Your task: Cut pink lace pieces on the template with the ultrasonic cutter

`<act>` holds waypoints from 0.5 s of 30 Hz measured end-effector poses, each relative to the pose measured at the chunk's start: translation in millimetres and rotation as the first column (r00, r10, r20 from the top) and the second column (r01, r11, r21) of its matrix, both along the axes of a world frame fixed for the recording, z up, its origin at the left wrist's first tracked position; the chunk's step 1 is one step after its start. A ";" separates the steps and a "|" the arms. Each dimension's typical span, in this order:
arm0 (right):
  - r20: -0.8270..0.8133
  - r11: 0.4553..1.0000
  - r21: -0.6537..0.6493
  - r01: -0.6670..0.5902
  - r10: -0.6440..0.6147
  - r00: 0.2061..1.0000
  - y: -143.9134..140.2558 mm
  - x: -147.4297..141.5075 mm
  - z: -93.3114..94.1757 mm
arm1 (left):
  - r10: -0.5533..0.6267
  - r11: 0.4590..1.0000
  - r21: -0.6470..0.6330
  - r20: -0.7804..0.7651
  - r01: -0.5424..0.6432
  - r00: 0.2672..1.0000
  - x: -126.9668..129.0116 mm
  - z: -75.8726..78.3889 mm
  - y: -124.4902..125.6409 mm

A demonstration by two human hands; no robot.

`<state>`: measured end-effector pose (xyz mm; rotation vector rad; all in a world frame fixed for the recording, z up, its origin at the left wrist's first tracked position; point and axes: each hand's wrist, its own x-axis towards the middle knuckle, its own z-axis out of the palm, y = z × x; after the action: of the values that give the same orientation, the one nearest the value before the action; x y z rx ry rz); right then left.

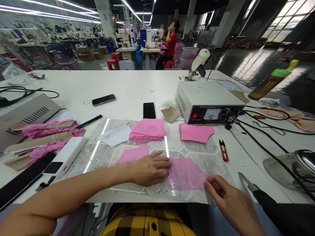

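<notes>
A thin pink fabric piece (184, 173) lies on the patterned clear sheet (94, 157) at the table's front. My left hand (151, 168) rests flat with its fingers stretched out, fingertips at the left edge of that piece. Thumb and forefinger of my right hand (225, 193) pinch its right corner. Another pink fabric panel (133, 154) is partly covered by my left hand and forearm. Behind are a stack of pink lace pieces (147, 129), a folded pink stack (197, 132) and a white paper pattern (115, 135).
A grey control box (209, 98) stands back right, its cables trailing across the table. Orange thread snips (223, 150), a pointed tool with a black handle (253, 188) and a glass jar (280, 170) lie right. Two phones (149, 110) and tied pink bundles (49, 129) lie elsewhere.
</notes>
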<state>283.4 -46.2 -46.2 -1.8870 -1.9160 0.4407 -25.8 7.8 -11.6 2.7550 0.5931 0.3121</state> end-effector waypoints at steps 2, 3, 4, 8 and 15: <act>-0.071 1.000 0.020 -0.018 0.019 0.997 1.8 1.6 3.2 | 0.097 0.995 0.017 0.008 -0.097 0.995 -15.2 2.5 -5.5; -0.099 0.998 0.049 -0.039 0.044 0.994 4.1 0.5 5.1 | 0.156 0.987 0.023 0.007 -0.156 0.988 -23.0 2.8 -9.2; -0.121 0.993 0.095 -0.070 0.081 0.989 7.1 -2.2 7.2 | 0.212 0.977 0.027 -0.001 -0.212 0.977 -30.5 2.2 -13.5; -0.177 0.916 0.269 -0.298 0.352 0.919 18.4 -29.2 12.3 | 0.287 0.957 -0.017 -0.113 -0.291 0.951 -52.2 -6.5 -32.2; -0.190 0.826 0.156 -0.542 0.563 0.804 24.8 -71.8 9.1 | 0.152 0.978 -0.133 -0.084 -0.163 0.985 -54.3 -12.3 -52.5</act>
<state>211.6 -21.4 -37.1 -1.1226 -2.2573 0.6924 -80.1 -44.7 -23.9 2.5993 0.8226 0.1974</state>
